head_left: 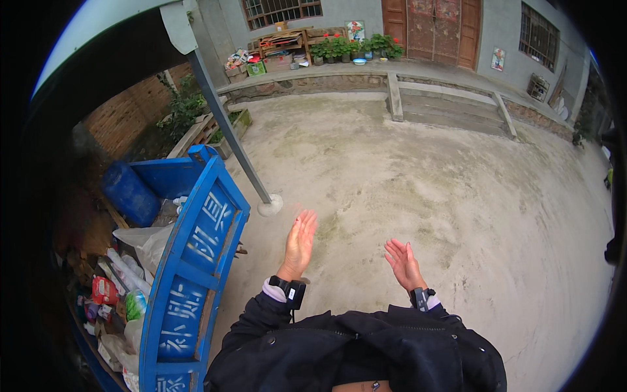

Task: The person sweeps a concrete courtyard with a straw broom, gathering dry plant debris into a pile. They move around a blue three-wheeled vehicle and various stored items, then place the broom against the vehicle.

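Both of my hands are raised in front of me over a concrete yard (pixel 366 176), apart from each other and touching nothing. My left hand (pixel 300 247) is empty, its fingers stretched out and pointing up and away. To its left stands the blue side panel of a truck bed (pixel 189 251), with white painted marks. My right hand (pixel 404 264) is empty too, fingers extended, palm turned inward. A black device is strapped on my left wrist (pixel 287 291) and another on my right wrist (pixel 422 298).
Inside the truck bed lie a blue barrel (pixel 132 193) and mixed refuse with plastic bags (pixel 147 245). A grey metal post (pixel 228 127) rises beyond it. At the back are steps (pixel 450 108), potted red-flowering plants (pixel 339 49), a wooden rack (pixel 281 42) and double doors (pixel 434 29).
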### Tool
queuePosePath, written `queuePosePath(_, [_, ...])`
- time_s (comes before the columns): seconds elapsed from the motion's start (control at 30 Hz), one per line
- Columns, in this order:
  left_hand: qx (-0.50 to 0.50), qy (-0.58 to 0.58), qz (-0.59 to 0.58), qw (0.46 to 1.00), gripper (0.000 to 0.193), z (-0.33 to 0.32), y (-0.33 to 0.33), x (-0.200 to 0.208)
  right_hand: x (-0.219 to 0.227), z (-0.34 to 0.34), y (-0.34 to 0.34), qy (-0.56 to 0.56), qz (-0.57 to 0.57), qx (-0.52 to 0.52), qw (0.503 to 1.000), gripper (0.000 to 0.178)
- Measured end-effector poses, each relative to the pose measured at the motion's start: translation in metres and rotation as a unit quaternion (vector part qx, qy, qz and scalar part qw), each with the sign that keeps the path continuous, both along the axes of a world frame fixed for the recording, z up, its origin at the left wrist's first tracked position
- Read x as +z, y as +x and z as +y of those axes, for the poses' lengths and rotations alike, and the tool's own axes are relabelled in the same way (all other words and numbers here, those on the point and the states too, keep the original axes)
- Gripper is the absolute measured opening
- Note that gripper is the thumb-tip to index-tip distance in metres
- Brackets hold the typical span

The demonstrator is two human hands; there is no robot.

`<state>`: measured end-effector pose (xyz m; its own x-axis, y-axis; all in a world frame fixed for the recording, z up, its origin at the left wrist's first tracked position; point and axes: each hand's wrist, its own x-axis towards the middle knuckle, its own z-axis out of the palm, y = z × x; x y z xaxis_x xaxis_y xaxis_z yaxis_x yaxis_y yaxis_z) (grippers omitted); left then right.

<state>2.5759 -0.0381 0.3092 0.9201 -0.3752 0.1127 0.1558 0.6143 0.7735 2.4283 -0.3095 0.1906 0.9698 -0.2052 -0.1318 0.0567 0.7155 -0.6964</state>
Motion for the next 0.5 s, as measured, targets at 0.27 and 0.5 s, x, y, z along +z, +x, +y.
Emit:
queuePosePath(0.27, [-0.215,-0.111,0.266,0.933,0.065,-0.135,0.053,-0.078,0.015,-0.07,0.058,0.151,-0.032,-0.055,0.987,0.06])
queuePosePath(0.5, [-0.2,-0.112,0.296,0.927,0.066,-0.252,0.144,-0.102,-0.021,-0.219,0.144,0.222,-0.059,-0.063,0.971,0.058])
